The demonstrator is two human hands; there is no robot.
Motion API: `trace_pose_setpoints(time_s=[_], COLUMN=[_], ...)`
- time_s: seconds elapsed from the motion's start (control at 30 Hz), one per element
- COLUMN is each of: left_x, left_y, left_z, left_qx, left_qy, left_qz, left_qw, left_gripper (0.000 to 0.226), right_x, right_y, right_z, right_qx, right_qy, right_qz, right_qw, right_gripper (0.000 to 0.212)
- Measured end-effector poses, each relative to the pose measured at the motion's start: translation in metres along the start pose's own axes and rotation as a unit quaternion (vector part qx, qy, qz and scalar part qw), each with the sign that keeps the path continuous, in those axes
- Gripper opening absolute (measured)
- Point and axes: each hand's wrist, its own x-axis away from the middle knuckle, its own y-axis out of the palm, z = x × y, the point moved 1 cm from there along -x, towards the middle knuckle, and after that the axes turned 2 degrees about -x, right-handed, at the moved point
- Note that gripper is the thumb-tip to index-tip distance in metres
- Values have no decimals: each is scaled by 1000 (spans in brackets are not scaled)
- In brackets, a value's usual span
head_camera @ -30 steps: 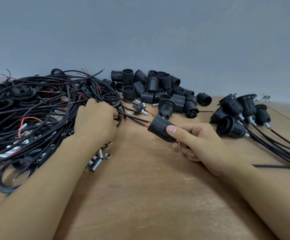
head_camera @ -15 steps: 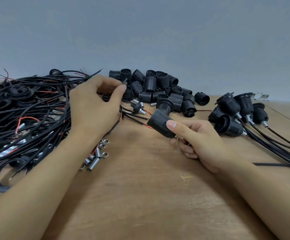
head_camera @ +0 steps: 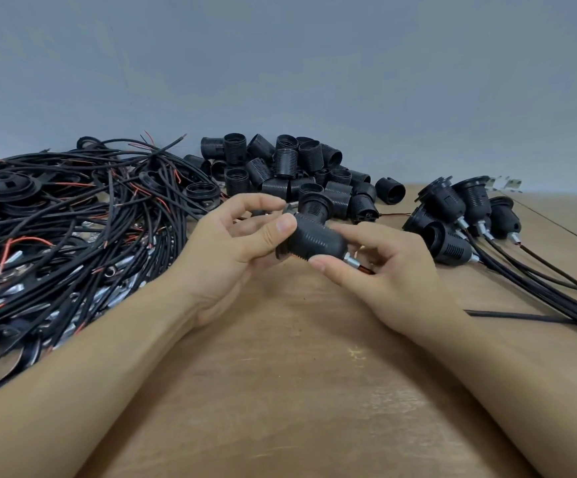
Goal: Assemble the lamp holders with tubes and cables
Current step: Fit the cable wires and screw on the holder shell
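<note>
Both hands meet over the middle of the wooden table (head_camera: 297, 391) on one black ribbed lamp holder (head_camera: 318, 241). My left hand (head_camera: 231, 250) pinches its wide end between thumb and fingers. My right hand (head_camera: 383, 270) grips the narrow end, where a short silver tube (head_camera: 350, 260) and a red-brown cable (head_camera: 364, 269) stick out. The holder lies tilted, tube end pointing right and down.
A tangle of black and red cables (head_camera: 73, 229) with rings and silver tubes fills the left. Loose black holder shells (head_camera: 297, 174) are heaped at the back centre. Several finished holders with cables (head_camera: 459, 219) lie at the right.
My left hand left the cable pile and came to the centre, taking hold of the holder's wide end. My right hand turned the holder so the tube end points right.
</note>
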Motion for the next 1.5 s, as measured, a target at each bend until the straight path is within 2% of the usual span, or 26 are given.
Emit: trace_pose_setpoints(time_s=[0.07, 0.2, 0.4, 0.53, 0.73, 1.0, 1.1, 1.2, 1.3, 1.4, 1.5], left_x=[1, 4, 7, 10, 11, 10, 10, 7, 5, 4, 3], left_y=[-1, -5, -8, -8, -6, -8, -9, -12, -11, -12, -12], left_z=[0, 1, 3, 4, 5, 5, 7, 8, 13, 17, 16], left_qx=[-12, -60, -69, -84, -85, -101, -98, -112, -155, -223, -220], left_qy=[-1, -31, -130, -171, -206, -235, -193, -77, 22, 99, 135], left_qz=[-5, -4, -19, -21, -25, -24, -36, -47, -63, -86, -103], left_qw=[1000, 998, 989, 981, 974, 966, 976, 990, 986, 966, 961], left_gripper=[45, 56, 70, 73, 62, 71, 67, 50, 52, 57, 36], right_x=[1, 2, 6, 6, 5, 3, 4, 3, 0, 1, 1], right_y=[-2, -5, -4, -4, -3, -1, -2, -3, -3, -2, 0], right_z=[-1, -2, -8, -9, -10, -12, -9, -6, -5, -4, -1], right_qx=[73, 162, 326, 351, 356, 361, 326, 239, 121, 24, -50], right_qy=[-63, -122, -229, -256, -265, -302, -248, -140, -61, 5, 49], right_qz=[2, -18, -18, -37, -31, -1, -23, -81, -41, -17, -28], right_qw=[995, 979, 917, 900, 896, 883, 912, 957, 990, 1000, 997], right_gripper=[39, 47, 44, 41, 39, 38, 39, 45, 43, 44, 38])
